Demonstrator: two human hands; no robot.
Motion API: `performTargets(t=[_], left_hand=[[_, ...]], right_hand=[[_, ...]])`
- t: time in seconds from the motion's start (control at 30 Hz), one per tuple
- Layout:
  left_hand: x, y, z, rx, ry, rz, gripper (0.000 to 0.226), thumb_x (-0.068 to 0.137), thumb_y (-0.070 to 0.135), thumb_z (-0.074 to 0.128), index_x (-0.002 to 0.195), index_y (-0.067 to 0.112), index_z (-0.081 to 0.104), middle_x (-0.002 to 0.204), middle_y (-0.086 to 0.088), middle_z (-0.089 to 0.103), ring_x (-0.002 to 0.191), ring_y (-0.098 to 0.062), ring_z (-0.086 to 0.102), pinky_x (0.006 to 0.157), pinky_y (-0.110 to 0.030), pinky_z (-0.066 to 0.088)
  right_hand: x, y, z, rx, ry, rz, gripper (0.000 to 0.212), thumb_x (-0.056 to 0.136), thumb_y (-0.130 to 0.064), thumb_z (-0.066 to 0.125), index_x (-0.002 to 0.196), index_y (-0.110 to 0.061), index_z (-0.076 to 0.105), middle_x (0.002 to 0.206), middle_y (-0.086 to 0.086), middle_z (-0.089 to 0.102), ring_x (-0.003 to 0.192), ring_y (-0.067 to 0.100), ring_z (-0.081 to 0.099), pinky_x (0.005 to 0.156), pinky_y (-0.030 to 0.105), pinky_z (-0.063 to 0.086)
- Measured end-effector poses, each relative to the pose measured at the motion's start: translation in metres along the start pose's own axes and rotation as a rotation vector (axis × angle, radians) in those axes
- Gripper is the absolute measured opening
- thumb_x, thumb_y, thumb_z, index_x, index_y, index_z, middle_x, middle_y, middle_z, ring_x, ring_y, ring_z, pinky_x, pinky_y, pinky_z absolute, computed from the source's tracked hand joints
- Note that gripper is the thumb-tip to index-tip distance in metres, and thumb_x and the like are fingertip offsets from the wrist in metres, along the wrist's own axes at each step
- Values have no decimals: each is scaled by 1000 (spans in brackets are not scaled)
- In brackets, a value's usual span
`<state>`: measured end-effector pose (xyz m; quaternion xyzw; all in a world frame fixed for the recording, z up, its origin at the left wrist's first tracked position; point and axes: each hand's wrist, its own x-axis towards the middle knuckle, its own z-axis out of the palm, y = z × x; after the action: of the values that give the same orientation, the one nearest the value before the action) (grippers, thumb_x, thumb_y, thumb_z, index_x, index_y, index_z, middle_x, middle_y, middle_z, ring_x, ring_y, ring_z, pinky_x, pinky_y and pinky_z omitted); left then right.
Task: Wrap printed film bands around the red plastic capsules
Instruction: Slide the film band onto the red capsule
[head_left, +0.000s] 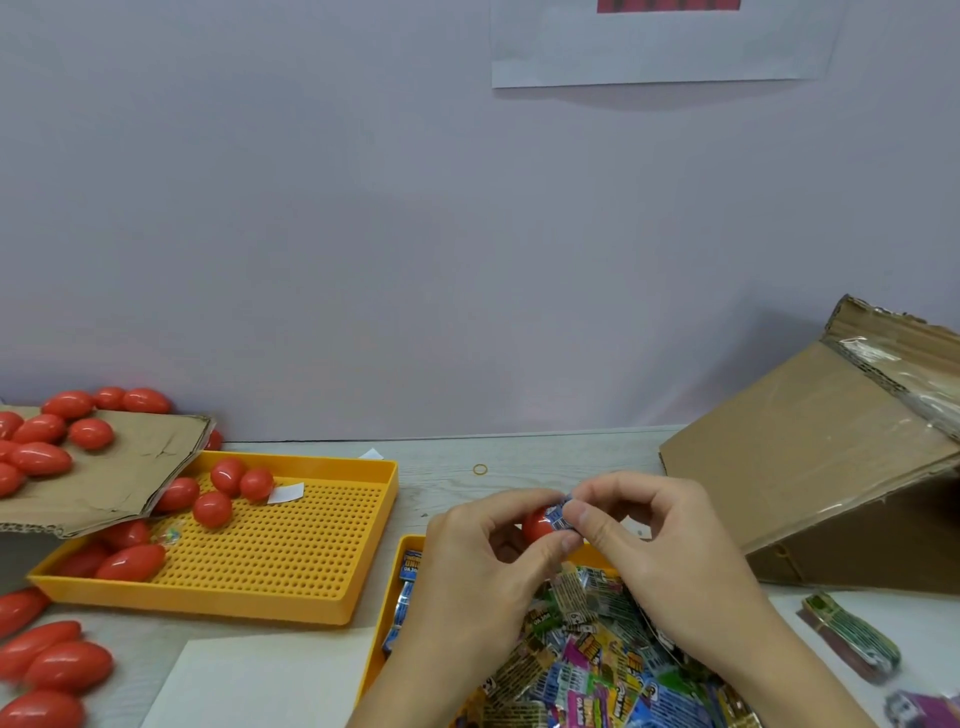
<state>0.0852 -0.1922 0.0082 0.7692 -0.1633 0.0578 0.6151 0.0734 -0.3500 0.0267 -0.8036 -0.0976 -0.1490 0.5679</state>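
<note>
My left hand (483, 551) grips a red plastic capsule (536, 526) between thumb and fingers, above a yellow tray. My right hand (644, 530) pinches a blue printed film band (560, 514) that sits on the capsule's right end. Most of the capsule is hidden by my fingers. Below my hands the yellow tray (404, 566) is filled with several loose printed film bands (582, 660) in many colours.
A perforated yellow tray (291, 551) at the left holds several red capsules (228, 493). More capsules lie on a cardboard flap (119, 467) and on the table at bottom left (57, 660). A tilted cardboard box (810, 467) stands at the right, with a film bundle (852, 634) near it.
</note>
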Motion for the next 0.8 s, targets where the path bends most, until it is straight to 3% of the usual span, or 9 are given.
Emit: performTargets(t=[0.1, 0.2, 0.27, 0.33, 0.43, 0.5, 0.57, 0.67, 0.8], left_hand=[[2, 5, -1, -115, 77, 19, 17, 84, 21, 75, 98, 29, 76, 82, -3, 74, 72, -14, 70, 62, -19, 55], [4, 7, -4, -252, 139, -11, 14, 84, 13, 73, 95, 22, 76, 77, -2, 75, 69, -11, 71, 61, -18, 54], [4, 8, -4, -286, 135, -29, 13, 85, 14, 73, 94, 22, 77, 78, -4, 76, 71, -14, 72, 60, -23, 56], [3, 9, -1, -292, 116, -39, 12, 84, 17, 74, 92, 25, 77, 79, -6, 76, 72, -18, 73, 60, -28, 58], [2, 10, 1, -268, 76, -41, 12, 78, 29, 74, 88, 36, 77, 84, -4, 76, 78, -19, 74, 69, -32, 61], [3, 9, 0, -243, 74, -60, 10, 80, 28, 76, 86, 36, 76, 87, 1, 77, 84, -15, 74, 74, -29, 61], [4, 6, -3, -212, 67, -84, 10, 84, 24, 75, 92, 29, 73, 89, 2, 77, 88, -13, 74, 76, -28, 60], [2, 4, -6, -183, 22, -113, 11, 89, 27, 70, 100, 27, 69, 91, -4, 75, 88, -18, 73, 79, -38, 60], [1, 6, -7, -99, -92, -50, 8, 95, 33, 61, 96, 30, 68, 81, -6, 70, 74, -15, 67, 67, -29, 55]], right_hand=[[-2, -1, 4, -89, 62, -91, 21, 84, -17, 73, 90, -37, 71, 90, -8, 61, 89, 12, 58, 62, 23, 48], [-4, -4, 17, -327, 80, -185, 27, 76, -38, 67, 101, -40, 59, 101, -18, 52, 103, 3, 51, 73, 7, 39], [-5, -4, 27, -443, 98, -208, 35, 72, -51, 57, 105, -43, 50, 103, -23, 47, 105, -4, 47, 76, 9, 40], [-5, -3, 33, -520, 142, -218, 39, 70, -55, 55, 107, -44, 47, 102, -24, 44, 101, -4, 47, 69, 14, 43], [-4, 2, 29, -582, 232, -263, 38, 71, -41, 74, 106, -31, 60, 98, -19, 45, 92, 4, 52, 66, 13, 42], [-4, 3, 27, -582, 241, -273, 37, 72, -39, 73, 106, -27, 66, 98, -15, 47, 93, 7, 52, 68, 12, 42], [-4, 3, 26, -554, 206, -272, 40, 72, -43, 66, 107, -26, 68, 98, -15, 47, 96, 5, 49, 74, 12, 43], [-4, 2, 27, -499, 109, -272, 42, 74, -47, 61, 111, -27, 68, 99, -20, 45, 100, 1, 47, 79, 10, 42], [-5, -2, 27, -444, 19, -308, 38, 76, -44, 64, 112, -30, 67, 99, -22, 44, 102, 3, 49, 79, 8, 41]])
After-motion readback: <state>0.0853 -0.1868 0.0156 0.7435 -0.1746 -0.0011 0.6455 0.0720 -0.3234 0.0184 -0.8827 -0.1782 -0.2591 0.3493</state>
